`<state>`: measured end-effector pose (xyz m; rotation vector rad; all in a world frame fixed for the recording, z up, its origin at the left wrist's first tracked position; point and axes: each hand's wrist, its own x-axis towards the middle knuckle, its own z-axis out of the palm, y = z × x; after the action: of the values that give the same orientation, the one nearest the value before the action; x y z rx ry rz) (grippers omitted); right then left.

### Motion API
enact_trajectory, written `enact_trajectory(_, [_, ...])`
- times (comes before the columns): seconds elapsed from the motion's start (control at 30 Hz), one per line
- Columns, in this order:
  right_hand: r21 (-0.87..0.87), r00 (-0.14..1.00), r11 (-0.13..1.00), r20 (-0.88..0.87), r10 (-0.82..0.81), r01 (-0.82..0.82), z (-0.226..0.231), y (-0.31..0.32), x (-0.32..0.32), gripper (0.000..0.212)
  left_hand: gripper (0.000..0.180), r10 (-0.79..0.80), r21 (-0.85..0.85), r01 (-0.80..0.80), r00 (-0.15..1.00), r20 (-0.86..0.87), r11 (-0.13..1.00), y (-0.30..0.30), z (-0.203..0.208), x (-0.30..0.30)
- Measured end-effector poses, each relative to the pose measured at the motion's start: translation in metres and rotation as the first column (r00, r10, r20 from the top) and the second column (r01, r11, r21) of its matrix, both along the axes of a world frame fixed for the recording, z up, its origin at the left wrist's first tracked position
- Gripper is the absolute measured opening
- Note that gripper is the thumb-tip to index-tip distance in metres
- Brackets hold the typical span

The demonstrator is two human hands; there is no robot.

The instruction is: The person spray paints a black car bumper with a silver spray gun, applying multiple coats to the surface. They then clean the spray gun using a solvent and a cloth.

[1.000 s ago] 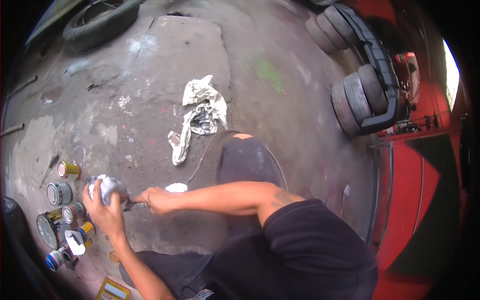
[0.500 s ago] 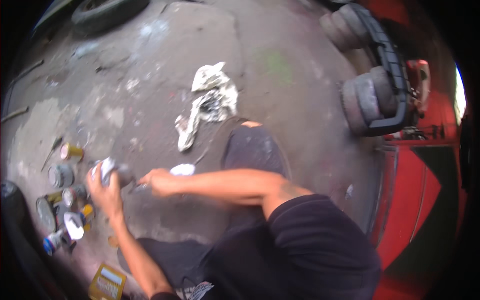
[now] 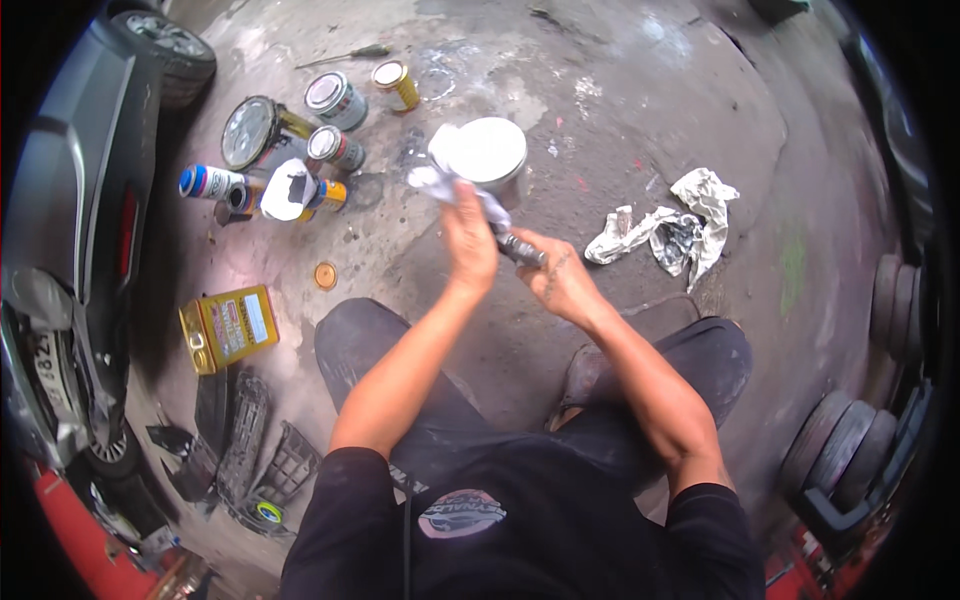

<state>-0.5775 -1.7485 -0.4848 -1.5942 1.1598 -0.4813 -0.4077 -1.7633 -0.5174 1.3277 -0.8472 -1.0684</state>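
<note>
My right hand (image 3: 562,282) is closed around the dark and silver metal end of what looks like a spray gun (image 3: 522,248). Just beyond my hands is a round cup with a white lid (image 3: 488,150). It seems joined to the gun, though the joint is hidden. My left hand (image 3: 468,245) has its fingers folded round a crumpled white cloth (image 3: 438,176) and presses it along the side of the cup and gun. The left fingertips are partly covered by the cloth.
To the left stand several paint cans (image 3: 335,98), a spray can (image 3: 212,183) and a yellow metal tin (image 3: 230,325). A paint-stained rag (image 3: 685,230) lies on the floor to the right. A grey car (image 3: 85,130) edges the left; stacked tyres (image 3: 845,445) sit at right.
The head view has swung left, bringing the car and cans further in. Both hands now appear closer together and nearer the middle, and the white-lidded cup shows clearly.
</note>
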Motion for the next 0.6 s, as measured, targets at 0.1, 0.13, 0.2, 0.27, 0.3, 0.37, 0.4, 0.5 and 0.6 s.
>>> enact_trajectory(0.1, [-0.023,0.997,1.0,0.069,-0.015,0.016,0.009,-0.009,-0.008,0.063,0.069,0.038,-0.097,-0.03,0.996,0.084,0.995,-0.003,0.006,-0.013])
enact_trajectory(0.13, [0.037,0.999,0.999,0.036,0.011,-0.012,0.018,-0.01,-0.009,0.063,0.068,0.047,-0.084,-0.042,0.997,0.055,0.996,-0.006,0.013,-0.009])
enact_trajectory(0.2, [0.158,0.997,0.986,-0.03,0.066,-0.06,0.033,-0.012,-0.011,0.062,0.067,-0.001,-0.034,0.001,1.0,-0.013,0.999,-0.014,0.012,0.004])
enact_trajectory(0.27, [0.241,0.997,0.968,0.017,0.071,-0.072,0.046,-0.01,-0.014,0.062,0.066,-0.112,0.033,0.116,0.989,-0.1,0.993,-0.024,0.007,0.025])
enact_trajectory(0.3, [0.284,0.996,0.955,0.041,0.073,-0.082,0.048,-0.008,-0.015,0.061,0.06,-0.069,-0.03,0.064,0.97,-0.234,0.998,-0.031,0.009,0.024])
enact_trajectory(0.37, [0.071,0.991,0.991,0.077,0.109,-0.115,0.047,-0.009,-0.023,0.06,0.057,-0.087,0.027,0.091,0.99,-0.112,0.996,-0.036,0.003,0.034])
enact_trajectory(0.4, [-0.037,0.987,0.991,0.095,0.13,-0.127,0.046,-0.01,-0.025,0.06,0.055,-0.098,0.058,0.101,0.994,-0.05,0.993,-0.039,0.0,0.041])
enact_trajectory(0.5, [0.086,0.999,0.996,0.009,-0.039,0.039,0.061,-0.027,-0.038,0.058,0.051,-0.06,0.076,0.111,0.873,-0.484,0.991,-0.043,0.003,0.058])
enact_trajectory(0.6, [0.074,0.992,0.99,-0.045,-0.115,0.118,0.06,-0.033,-0.039,0.056,0.063,-0.094,0.091,0.211,0.729,-0.678,0.973,-0.026,0.032,0.042])
